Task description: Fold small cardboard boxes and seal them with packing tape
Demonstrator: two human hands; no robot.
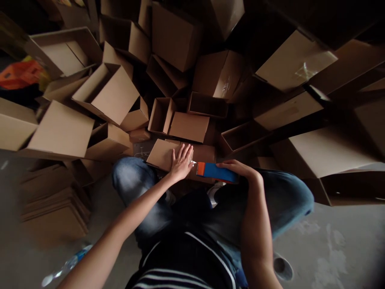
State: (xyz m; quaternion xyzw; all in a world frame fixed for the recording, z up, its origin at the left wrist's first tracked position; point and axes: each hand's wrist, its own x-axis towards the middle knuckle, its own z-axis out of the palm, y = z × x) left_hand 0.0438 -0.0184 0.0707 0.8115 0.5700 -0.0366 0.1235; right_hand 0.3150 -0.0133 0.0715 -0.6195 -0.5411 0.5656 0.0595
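A small brown cardboard box (161, 154) rests across my knees, its flaps folded shut. My left hand (181, 161) lies flat on its top with the fingers stretched out, pressing the flaps down. My right hand (240, 168) is wrapped round the handle of a blue and orange tape dispenser (215, 171), whose orange end touches the box just right of my left fingertips. A strip of clear tape shows between the dispenser and the left hand.
A heap of open and closed cardboard boxes (111, 90) fills the space ahead and to both sides. Flattened cartons (54, 204) are stacked on the floor at left. A plastic bottle (67, 265) lies near my left elbow. An orange bag (21, 72) sits far left.
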